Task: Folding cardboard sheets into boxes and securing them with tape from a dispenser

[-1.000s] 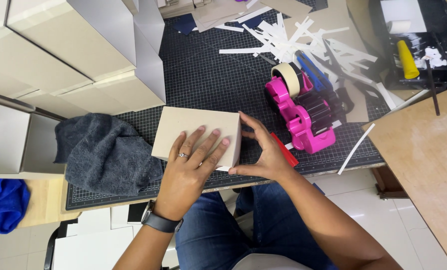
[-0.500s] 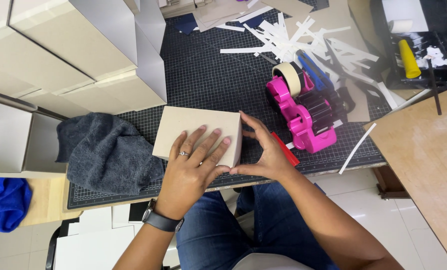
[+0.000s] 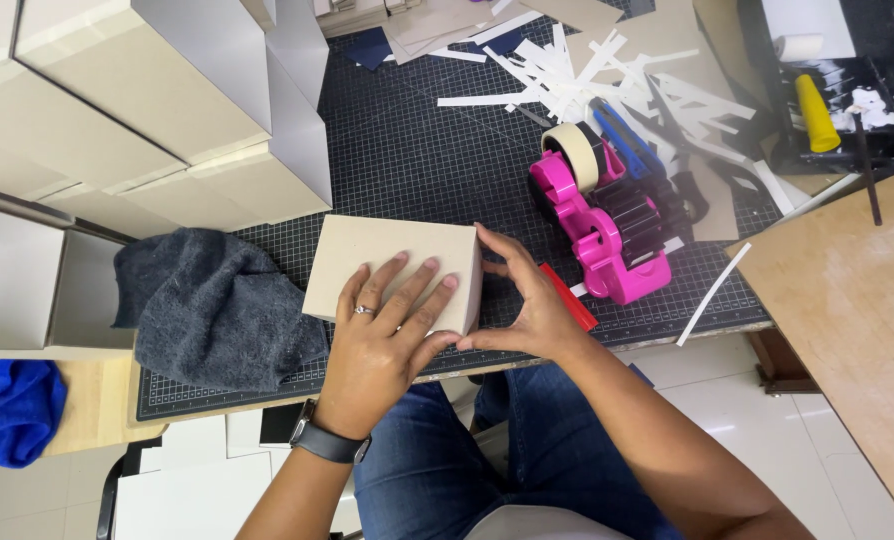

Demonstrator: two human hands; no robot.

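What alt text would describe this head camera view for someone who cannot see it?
A person's left hand lies flat on a beige cardboard box on a black cutting mat, while the right hand presses the box's right side. A pink tape dispenser sits to the right, a grey cloth to the left, white paper strips behind.

the box (image 3: 392, 262) under the left hand (image 3: 382, 335) looks like matt beige card, smooth and unprinted; the right hand (image 3: 527, 305) touches its side. the mat (image 3: 417, 170) is dark, matt, rubbery, with a fine printed grid. the cloth (image 3: 217, 305) is grey, fuzzy fleece; the rag (image 3: 12, 410) is blue, soft pile. the dispenser (image 3: 607, 235) is glossy pink plastic, carrying a roll of cream paper tape (image 3: 574, 155). the strips (image 3: 587, 75) are thin white paper. the board (image 3: 857, 320) is pale, bare wood, faintly grained. the stacked boxes (image 3: 117, 110) are the same matt card. the watch (image 3: 329, 440) has a dull dark strap.
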